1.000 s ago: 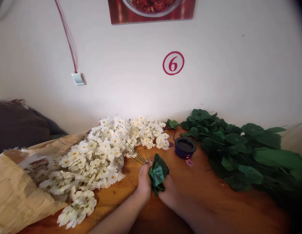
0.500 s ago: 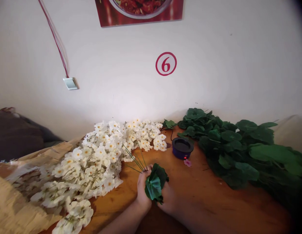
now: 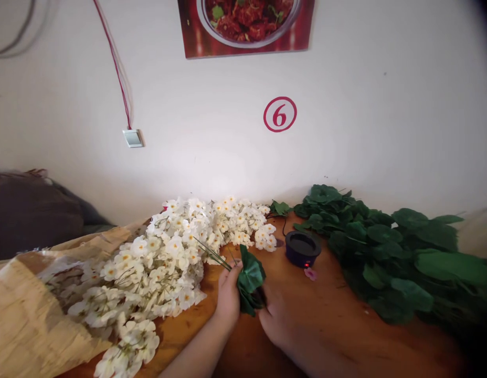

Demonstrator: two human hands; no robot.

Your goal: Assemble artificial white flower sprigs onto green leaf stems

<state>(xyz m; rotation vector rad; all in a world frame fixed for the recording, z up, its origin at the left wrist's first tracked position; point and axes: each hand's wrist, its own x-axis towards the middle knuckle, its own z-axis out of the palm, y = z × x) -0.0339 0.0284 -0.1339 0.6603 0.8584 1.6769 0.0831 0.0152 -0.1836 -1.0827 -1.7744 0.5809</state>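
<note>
My left hand (image 3: 229,294) is closed around the thin green stems (image 3: 214,253) of a small bunch of artificial leaves (image 3: 251,274). The stems stick out to the upper left, past the thumb, and the dark green leaves fan out on the right of the fist. My right hand (image 3: 278,319) is at the lower right edge of the leaves. Its fingers are curled, blurred and partly hidden there, so whether they grip a leaf does not show.
White artificial flowers (image 3: 176,252) are heaped on the left by brown paper (image 3: 39,315). A dark round pot with a red light (image 3: 302,251) stands on the wooden table (image 3: 322,310), a pink blossom (image 3: 311,274) before it. Green leaves (image 3: 385,252) pile up on the right.
The view has shifted, so the scene sits further right and lower. The leaf bunch has turned more upright in my left hand. My right hand has come out from behind it.
</note>
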